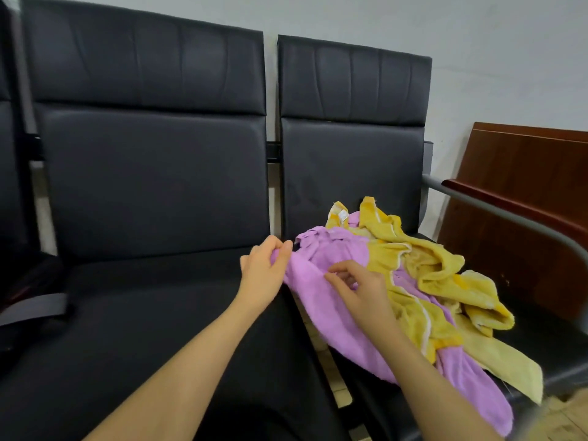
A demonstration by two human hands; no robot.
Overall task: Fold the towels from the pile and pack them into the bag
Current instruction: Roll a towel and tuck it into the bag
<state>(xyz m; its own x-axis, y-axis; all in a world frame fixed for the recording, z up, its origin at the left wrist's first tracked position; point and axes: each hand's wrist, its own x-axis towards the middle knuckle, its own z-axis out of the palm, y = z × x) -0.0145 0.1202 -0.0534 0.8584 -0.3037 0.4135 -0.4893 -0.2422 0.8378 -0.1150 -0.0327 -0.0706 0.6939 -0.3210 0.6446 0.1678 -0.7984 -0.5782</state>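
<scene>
Pinching an edge of the pink towel (321,300), our left hand (265,275) has its thumb and fingers curled tight on the cloth at the towel's left end. Our right hand (359,289) rests on top of the same towel just beside the left hand, fingers bent loosely; we cannot tell whether they have caught any cloth or only touch it. We see the pink towel spread across the seat of the right-hand black chair (350,122), its left end lifted over the gap toward the left-hand black chair (152,173). Yellow towels (442,275) lie crumpled on that same right-hand seat, tangled over and behind the pink towel, one pale yellow end hanging off the seat's front. Right of the right-hand chair runs a grey armrest (509,218), and beyond it stands brown wooden furniture (521,192)
</scene>
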